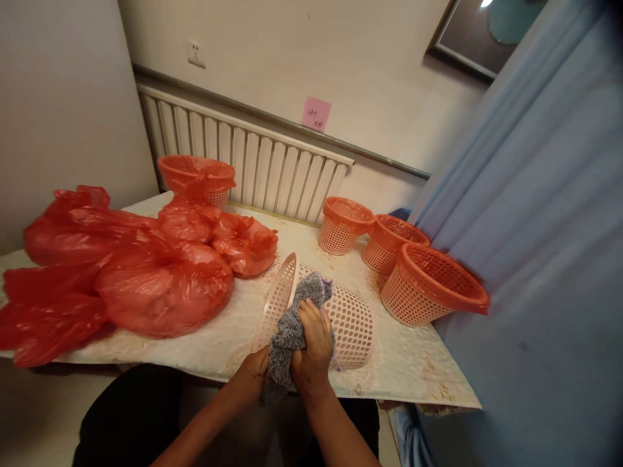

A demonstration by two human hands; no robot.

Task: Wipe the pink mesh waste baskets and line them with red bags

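Note:
A pale pink plastic basket (pixel 353 321) with a lattice of holes lies on its side at the table's front edge, its rim to the left. My right hand (pixel 314 347) is closed around a grey speckled cloth (pixel 287 334) and presses it against the basket near the rim. At the basket's lower rim is my left hand (pixel 257 366), its fingers partly hidden behind the cloth and rim. It appears to grip the rim there.
Several filled red plastic bags (pixel 165 292) cover the table's left side. A red-lined basket (pixel 195 172) stands behind them. Three more baskets lined with red bags, one nearest me (pixel 413 301), stand at the right beside a blue curtain (pixel 516 194). A radiator (pixel 253 159) runs behind the table.

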